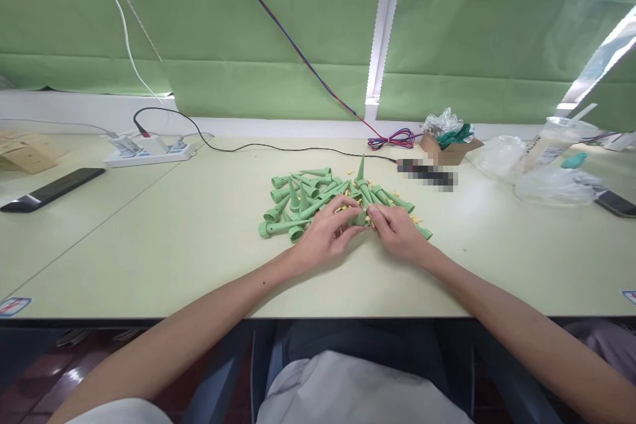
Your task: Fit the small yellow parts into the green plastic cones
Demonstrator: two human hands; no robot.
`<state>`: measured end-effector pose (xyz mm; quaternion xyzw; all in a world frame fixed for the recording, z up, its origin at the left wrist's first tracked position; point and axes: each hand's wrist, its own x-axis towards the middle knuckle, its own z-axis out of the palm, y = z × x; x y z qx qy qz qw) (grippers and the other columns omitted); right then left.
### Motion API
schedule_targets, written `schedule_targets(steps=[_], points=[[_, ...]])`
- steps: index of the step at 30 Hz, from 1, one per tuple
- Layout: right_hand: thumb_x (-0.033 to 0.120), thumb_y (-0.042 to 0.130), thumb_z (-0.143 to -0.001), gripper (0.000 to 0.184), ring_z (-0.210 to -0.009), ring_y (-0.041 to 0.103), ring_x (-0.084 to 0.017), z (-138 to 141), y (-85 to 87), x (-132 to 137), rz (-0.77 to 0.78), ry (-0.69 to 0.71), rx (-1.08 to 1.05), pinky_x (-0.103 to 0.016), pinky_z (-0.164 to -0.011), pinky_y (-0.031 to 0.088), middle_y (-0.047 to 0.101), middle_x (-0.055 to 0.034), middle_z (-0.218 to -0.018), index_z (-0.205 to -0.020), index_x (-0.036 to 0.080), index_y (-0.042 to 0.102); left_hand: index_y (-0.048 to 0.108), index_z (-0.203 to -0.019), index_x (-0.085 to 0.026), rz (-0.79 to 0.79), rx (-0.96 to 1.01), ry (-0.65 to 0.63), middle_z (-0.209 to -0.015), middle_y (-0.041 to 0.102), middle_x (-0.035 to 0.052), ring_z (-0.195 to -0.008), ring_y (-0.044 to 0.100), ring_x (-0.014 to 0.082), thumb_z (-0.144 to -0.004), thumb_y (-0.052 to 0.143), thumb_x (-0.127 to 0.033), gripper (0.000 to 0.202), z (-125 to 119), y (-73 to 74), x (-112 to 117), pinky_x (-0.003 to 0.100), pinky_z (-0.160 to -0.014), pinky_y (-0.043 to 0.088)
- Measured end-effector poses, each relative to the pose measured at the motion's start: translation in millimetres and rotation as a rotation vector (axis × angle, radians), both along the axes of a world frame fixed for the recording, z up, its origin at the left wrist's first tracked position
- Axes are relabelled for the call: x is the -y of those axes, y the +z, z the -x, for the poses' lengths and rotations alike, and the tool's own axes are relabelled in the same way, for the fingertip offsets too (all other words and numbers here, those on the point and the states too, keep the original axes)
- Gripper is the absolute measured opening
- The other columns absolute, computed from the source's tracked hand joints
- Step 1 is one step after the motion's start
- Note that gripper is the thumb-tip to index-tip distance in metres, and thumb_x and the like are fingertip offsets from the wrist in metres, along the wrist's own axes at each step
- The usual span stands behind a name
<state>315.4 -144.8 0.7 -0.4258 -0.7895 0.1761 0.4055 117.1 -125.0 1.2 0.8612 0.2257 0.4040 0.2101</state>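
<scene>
My left hand (325,232) is closed around a green plastic spike (360,218), holding it just above the near side of a pile. Against the right side of that spike, my right hand (399,232) pinches with thumb and forefinger; what sits between these fingertips is too small or hidden to name. Behind and beside both hands lies the pile of similar hollow green spikes (283,228), most on their sides. One upright spike (362,169) points up at the back. Small yellow pieces (416,219) are scattered among and around the spikes.
A power strip (149,155) and a dark flat device (52,190) lie to the left. Behind the pile runs a black cable (258,145). Toward the right are a small cardboard box (450,152), a drink cup (551,142), plastic bags (551,187) and a phone (619,204).
</scene>
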Motion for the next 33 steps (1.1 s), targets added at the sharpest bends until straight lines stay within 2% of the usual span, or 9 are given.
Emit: schedule_targets(steps=[6, 13, 18, 20, 22, 24, 25, 27, 33], points=[[0.043, 0.033, -0.106, 0.045, -0.051, 0.039, -0.015, 1.5, -0.9, 0.6, 0.052, -0.018, -0.071, -0.032, -0.056, 0.031, 0.042, 0.0028, -0.055, -0.066, 0.023, 0.036, 0.062, -0.108, -0.018, -0.033, -0.010, 0.010, -0.116, 0.055, 0.0105, -0.059, 0.048, 0.0051, -0.097, 0.056, -0.026, 0.016, -0.4, -1.7, -1.5, 0.023, -0.053, 0.048], [0.041, 0.035, -0.106, 0.040, -0.054, 0.041, -0.015, 2.1, 0.9, 3.1, 0.013, 0.006, -0.109, -0.031, -0.057, 0.033, 0.046, 0.0021, -0.058, -0.071, 0.023, 0.040, 0.063, -0.117, -0.022, 0.020, 0.025, 0.107, -0.117, 0.053, 0.0086, -0.063, 0.053, 0.0059, -0.098, 0.052, -0.022, 0.022, -1.5, 1.2, -1.5, 0.022, -0.056, 0.050], [0.038, 0.038, -0.105, 0.036, -0.054, 0.041, -0.015, 2.9, 3.3, 4.6, -0.018, -0.077, -0.098, -0.031, -0.059, 0.034, 0.048, 0.0020, -0.061, -0.074, 0.023, 0.044, 0.055, -0.122, -0.022, 0.080, 0.075, 0.152, -0.119, 0.055, 0.0091, -0.063, 0.054, 0.0063, -0.096, 0.055, -0.022, 0.026, -2.8, 3.8, 0.4, 0.021, -0.054, 0.047], [0.038, 0.039, -0.105, 0.035, -0.055, 0.043, -0.015, 2.5, 3.3, 4.5, -0.011, -0.108, -0.126, -0.031, -0.060, 0.036, 0.049, 0.0018, -0.062, -0.075, 0.022, 0.045, 0.052, -0.115, -0.020, 0.177, 0.119, 0.179, -0.108, 0.060, 0.0075, -0.058, 0.053, 0.0069, -0.096, 0.056, -0.028, 0.021, -3.5, 6.1, 1.6, 0.021, -0.051, 0.044], [0.038, 0.039, -0.105, 0.035, -0.058, 0.046, -0.015, 1.9, 2.7, 4.0, -0.013, -0.126, -0.152, -0.031, -0.062, 0.037, 0.051, 0.0010, -0.063, -0.075, 0.022, 0.047, 0.052, -0.099, -0.018, 0.292, 0.133, 0.184, -0.082, 0.061, 0.0020, -0.052, 0.052, 0.0084, -0.099, 0.051, -0.036, 0.018, -4.0, 9.0, 2.7, 0.022, -0.050, 0.041], [0.038, 0.040, -0.105, 0.033, -0.061, 0.048, -0.016, 1.3, 2.0, 3.4, -0.031, -0.140, -0.165, -0.031, -0.064, 0.038, 0.054, 0.0001, -0.066, -0.078, 0.022, 0.049, 0.052, -0.084, -0.018, 0.383, 0.113, 0.154, -0.060, 0.053, -0.0020, -0.049, 0.051, 0.0102, -0.103, 0.042, -0.044, 0.034, -4.2, 11.6, 3.5, 0.023, -0.051, 0.041], [0.038, 0.041, -0.105, 0.031, -0.062, 0.049, -0.016, 1.1, 1.7, 3.0, -0.044, -0.144, -0.165, -0.031, -0.064, 0.038, 0.055, -0.0003, -0.067, -0.080, 0.022, 0.051, 0.052, -0.079, -0.018, 0.420, 0.102, 0.131, -0.056, 0.051, -0.0023, -0.048, 0.052, 0.0109, -0.103, 0.038, -0.047, 0.041, -4.3, 12.6, 3.9, 0.024, -0.052, 0.042], [0.036, 0.042, -0.105, 0.028, -0.064, 0.051, -0.016, 1.1, 1.5, 2.4, -0.071, -0.138, -0.148, -0.031, -0.065, 0.038, 0.057, -0.0011, -0.070, -0.084, 0.021, 0.054, 0.052, -0.076, -0.018, 0.488, 0.094, 0.086, -0.053, 0.052, -0.0021, -0.047, 0.053, 0.0118, -0.103, 0.037, -0.051, 0.046, -4.6, 13.4, 4.5, 0.025, -0.053, 0.044], [0.032, 0.042, -0.104, 0.026, -0.064, 0.051, -0.016, 1.9, 1.3, 2.1, -0.108, -0.083, -0.074, -0.030, -0.063, 0.037, 0.060, -0.0019, -0.075, -0.086, 0.021, 0.056, 0.047, -0.076, -0.020, 0.649, 0.097, 0.017, -0.052, 0.056, -0.0031, -0.044, 0.055, 0.0139, -0.097, 0.047, -0.058, 0.044, -4.3, 9.7, 3.9, 0.025, -0.046, 0.043]])
